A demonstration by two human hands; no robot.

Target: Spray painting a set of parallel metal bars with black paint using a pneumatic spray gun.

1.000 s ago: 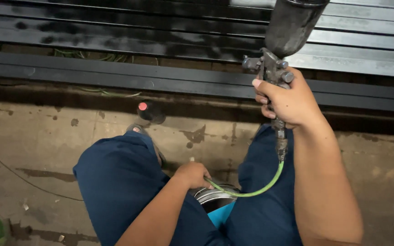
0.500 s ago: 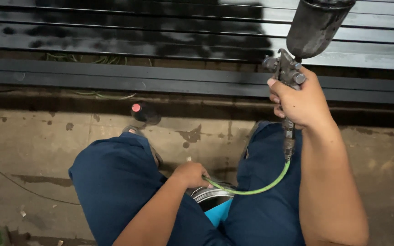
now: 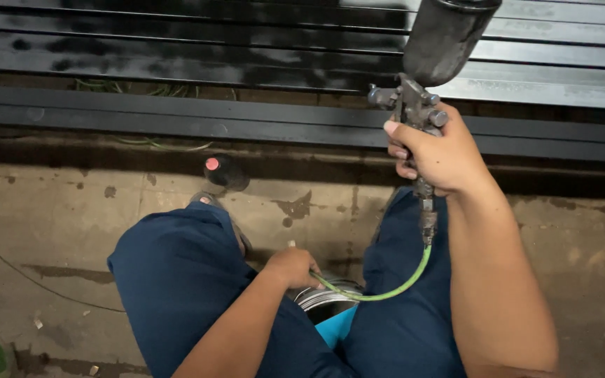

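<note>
Paint gun (image 3: 421,105) sits upright in the right hand (image 3: 439,150), whose fingers are wrapped shut around the metal grip just below the dark cup (image 3: 449,38) that rises above the knuckles. That cup probably makes the tool top-heavy, so the grip under it looks like the sound place to hold, with a finger free for the trigger; the bare metal may be slick with overspray, though that cannot be told for sure. From the foot of the grip a green hose (image 3: 386,290) curves down and across to the left hand (image 3: 292,267), which is closed loosely on it, low between the knees in blue trousers (image 3: 176,280). Soft and light, the hose bends easily and would kink if pinched hard. Just beside the left hand lies a shiny round metal can (image 3: 327,297), partly hidden. Beyond the right hand run long black-painted steel bars (image 3: 176,63), glossy and likely wet, best left untouched. A small dark object with a red cap (image 3: 222,170) lies on the concrete floor (image 3: 50,210), ahead of the left hand.
</note>
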